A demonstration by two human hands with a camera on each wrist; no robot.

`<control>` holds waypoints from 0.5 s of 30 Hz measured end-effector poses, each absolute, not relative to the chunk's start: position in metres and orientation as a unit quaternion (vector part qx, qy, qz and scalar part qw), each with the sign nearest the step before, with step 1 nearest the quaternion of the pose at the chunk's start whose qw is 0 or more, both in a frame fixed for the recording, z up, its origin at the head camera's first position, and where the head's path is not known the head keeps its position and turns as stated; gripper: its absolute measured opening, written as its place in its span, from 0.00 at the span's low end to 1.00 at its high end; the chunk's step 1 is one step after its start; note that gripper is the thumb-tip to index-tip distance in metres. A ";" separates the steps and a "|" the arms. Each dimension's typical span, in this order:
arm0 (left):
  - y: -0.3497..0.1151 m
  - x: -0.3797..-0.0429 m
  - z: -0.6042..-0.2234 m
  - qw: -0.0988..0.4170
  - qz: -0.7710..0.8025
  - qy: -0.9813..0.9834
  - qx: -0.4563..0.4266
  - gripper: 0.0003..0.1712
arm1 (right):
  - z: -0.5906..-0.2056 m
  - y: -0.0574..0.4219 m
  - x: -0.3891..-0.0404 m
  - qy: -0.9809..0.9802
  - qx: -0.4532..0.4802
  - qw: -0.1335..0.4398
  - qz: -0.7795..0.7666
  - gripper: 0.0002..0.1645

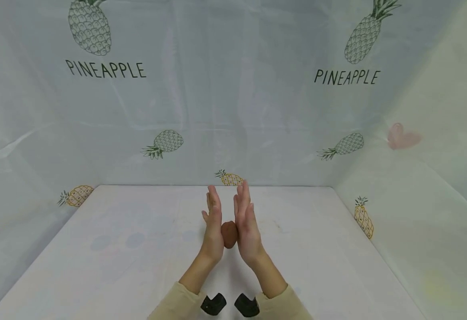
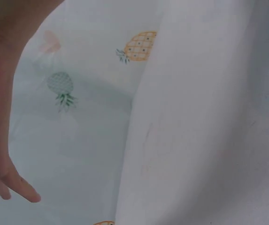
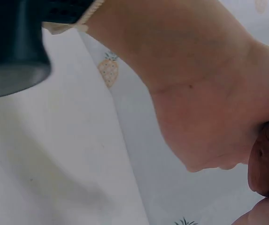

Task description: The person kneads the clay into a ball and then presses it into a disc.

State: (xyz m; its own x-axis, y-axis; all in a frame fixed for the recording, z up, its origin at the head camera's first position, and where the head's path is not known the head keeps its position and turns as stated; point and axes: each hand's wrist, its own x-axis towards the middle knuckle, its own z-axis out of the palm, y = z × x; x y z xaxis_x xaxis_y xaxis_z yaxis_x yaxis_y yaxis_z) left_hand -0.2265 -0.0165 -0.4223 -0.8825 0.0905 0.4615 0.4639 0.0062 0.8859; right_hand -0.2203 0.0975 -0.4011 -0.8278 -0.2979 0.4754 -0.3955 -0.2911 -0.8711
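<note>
A brown, rounded lump of what looks like modelling clay [image 1: 229, 234] sits between two upright palms in the head view. My left hand [image 1: 213, 226] presses it from the left with its fingers pointing up and straight. From the other side my right hand [image 1: 248, 229] presses with straight fingers too. In the right wrist view the clay [image 3: 268, 161] shows small cracks, against the palm of the right hand [image 3: 209, 112]. The left wrist view has only part of the left hand [image 2: 0, 140] at its left edge; the clay is out of sight there.
Beneath the hands lies a white table [image 1: 117, 266]. Pale sheeting [image 1: 233, 98] printed with pineapples stands behind it and along both sides. Dark wrist-worn devices [image 1: 213, 304] sit at the sleeve cuffs.
</note>
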 end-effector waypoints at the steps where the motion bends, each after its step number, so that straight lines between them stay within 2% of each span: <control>1: -0.016 -0.226 -0.423 0.134 -0.674 -0.697 -0.204 0.39 | -0.401 0.099 -0.221 -0.594 0.291 0.034 0.749 0.39; 8: -0.010 -0.220 -0.427 0.107 -0.660 -0.698 -0.255 0.34 | -0.399 0.108 -0.225 -0.603 0.278 0.038 0.747 0.38; 15: -0.002 -0.214 -0.427 0.130 -0.642 -0.697 -0.290 0.34 | -0.402 0.114 -0.229 -0.605 0.264 0.047 0.750 0.37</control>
